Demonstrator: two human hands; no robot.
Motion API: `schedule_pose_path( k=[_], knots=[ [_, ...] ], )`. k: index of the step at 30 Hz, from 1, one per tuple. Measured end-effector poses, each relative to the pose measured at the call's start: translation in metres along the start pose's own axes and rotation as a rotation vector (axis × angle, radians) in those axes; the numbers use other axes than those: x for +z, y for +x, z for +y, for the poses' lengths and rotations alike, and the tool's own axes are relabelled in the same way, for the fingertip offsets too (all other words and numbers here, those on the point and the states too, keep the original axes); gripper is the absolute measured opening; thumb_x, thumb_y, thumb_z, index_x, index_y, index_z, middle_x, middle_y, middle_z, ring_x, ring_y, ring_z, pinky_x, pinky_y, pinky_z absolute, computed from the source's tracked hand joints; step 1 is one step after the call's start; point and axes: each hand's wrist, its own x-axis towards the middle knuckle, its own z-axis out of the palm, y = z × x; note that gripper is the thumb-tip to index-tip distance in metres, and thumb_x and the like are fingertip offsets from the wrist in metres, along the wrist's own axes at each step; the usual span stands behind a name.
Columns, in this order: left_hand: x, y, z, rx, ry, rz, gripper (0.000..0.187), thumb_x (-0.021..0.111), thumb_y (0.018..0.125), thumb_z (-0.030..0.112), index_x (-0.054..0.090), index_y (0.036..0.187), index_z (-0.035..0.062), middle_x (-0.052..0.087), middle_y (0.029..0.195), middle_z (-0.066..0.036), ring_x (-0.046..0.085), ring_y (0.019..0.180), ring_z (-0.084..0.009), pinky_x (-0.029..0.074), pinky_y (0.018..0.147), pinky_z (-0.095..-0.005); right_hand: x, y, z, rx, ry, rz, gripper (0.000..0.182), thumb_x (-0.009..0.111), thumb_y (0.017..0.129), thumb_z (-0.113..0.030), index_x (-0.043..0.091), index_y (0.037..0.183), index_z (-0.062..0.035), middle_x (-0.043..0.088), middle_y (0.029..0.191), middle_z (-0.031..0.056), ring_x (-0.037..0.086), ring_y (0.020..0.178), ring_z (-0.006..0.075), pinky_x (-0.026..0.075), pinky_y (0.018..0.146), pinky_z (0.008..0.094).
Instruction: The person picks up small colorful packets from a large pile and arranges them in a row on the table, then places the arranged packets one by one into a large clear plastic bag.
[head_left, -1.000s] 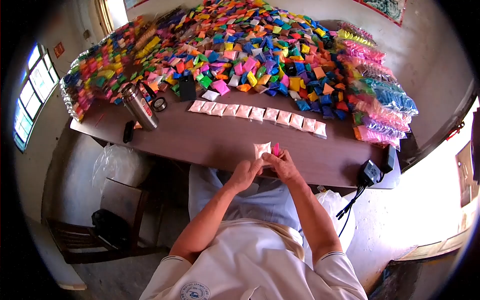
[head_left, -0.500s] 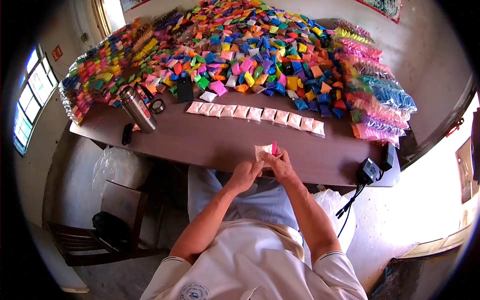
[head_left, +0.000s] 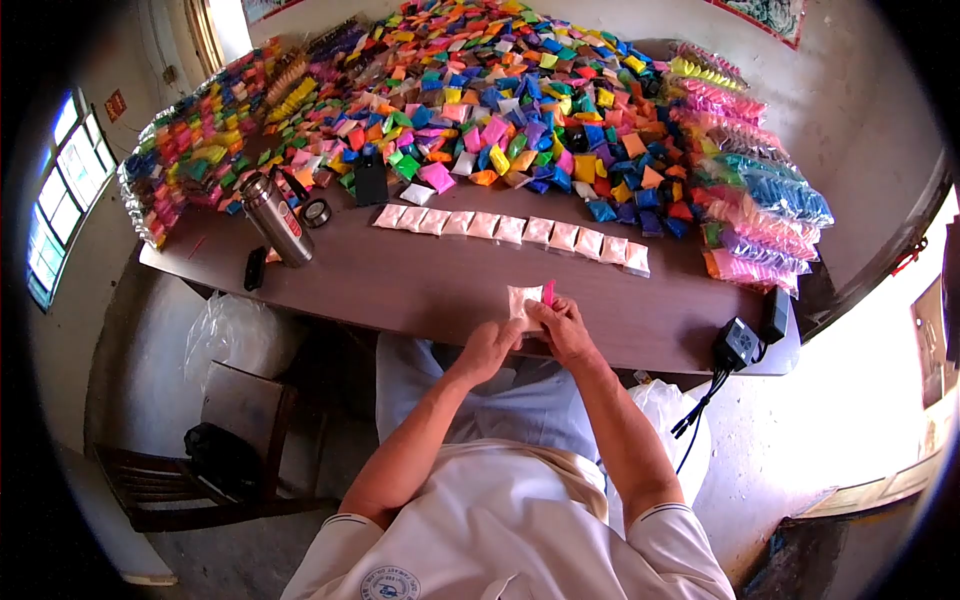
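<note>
Near the table's front edge, my left hand (head_left: 490,348) and my right hand (head_left: 563,330) pinch the lower part of a small pale pink packet (head_left: 523,299) between them. A bright pink strip (head_left: 548,291) sticks up beside the packet at my right hand's fingers; which object it belongs to is too small to tell. Farther back on the brown table (head_left: 400,290), a row of several similar pale packets (head_left: 483,223) runs from left to right, each lying flat.
Behind the row rises a large heap of coloured packets (head_left: 520,120). Stacked packet bundles (head_left: 760,200) stand at the right. A steel flask (head_left: 277,220), a tape roll (head_left: 315,212) and a black device (head_left: 735,342) with cables are on the table. A wooden chair (head_left: 245,410) is at the lower left.
The packet in my hands has shifted slightly, and more of its pale surface shows. My hands have moved only a little; the row looks the same.
</note>
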Motion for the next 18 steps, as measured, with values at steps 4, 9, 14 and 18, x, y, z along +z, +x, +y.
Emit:
schedule_pose_path(
  k=[4, 9, 14, 18],
  knots=[
    [0.000, -0.001, 0.006, 0.027, -0.008, 0.013, 0.059, 0.037, 0.097, 0.053, 0.054, 0.068, 0.0046, 0.054, 0.063, -0.011, 0.054, 0.063, -0.0263, 0.042, 0.064, -0.0380, 0.004, 0.009, 0.008, -0.018, 0.030, 0.093, 0.022, 0.055, 0.094, -0.016, 0.063, 0.087, 0.0034, 0.065, 0.069, 0.0096, 0.063, 0.055, 0.0187, 0.052, 0.051, 0.0284],
    [0.005, -0.004, 0.009, 0.086, 0.105, -0.010, 0.058, 0.036, 0.098, 0.052, 0.051, 0.068, 0.0047, 0.051, 0.062, -0.010, 0.052, 0.061, -0.0259, 0.041, 0.062, -0.0370, -0.007, 0.013, 0.017, -0.087, -0.023, -0.023, 0.023, 0.054, 0.095, -0.018, 0.062, 0.090, 0.0036, 0.065, 0.072, 0.0102, 0.064, 0.057, 0.0196, 0.052, 0.049, 0.0302],
    [0.000, -0.001, 0.002, 0.059, -0.031, -0.006, 0.060, 0.036, 0.098, 0.053, 0.051, 0.067, 0.0039, 0.052, 0.063, -0.010, 0.052, 0.062, -0.0243, 0.041, 0.062, -0.0364, 0.000, 0.004, 0.003, 0.000, 0.033, 0.038, 0.023, 0.054, 0.094, -0.018, 0.061, 0.092, 0.0042, 0.065, 0.075, 0.0111, 0.064, 0.059, 0.0198, 0.053, 0.051, 0.0306],
    [-0.003, -0.003, 0.004, 0.006, -0.075, -0.015, 0.062, 0.036, 0.097, 0.055, 0.053, 0.067, 0.0031, 0.054, 0.065, -0.009, 0.052, 0.063, -0.0229, 0.041, 0.063, -0.0354, 0.006, -0.003, -0.008, 0.091, -0.085, -0.039, 0.023, 0.055, 0.093, -0.017, 0.061, 0.092, 0.0045, 0.066, 0.076, 0.0120, 0.065, 0.059, 0.0199, 0.054, 0.056, 0.0307]
  ],
)
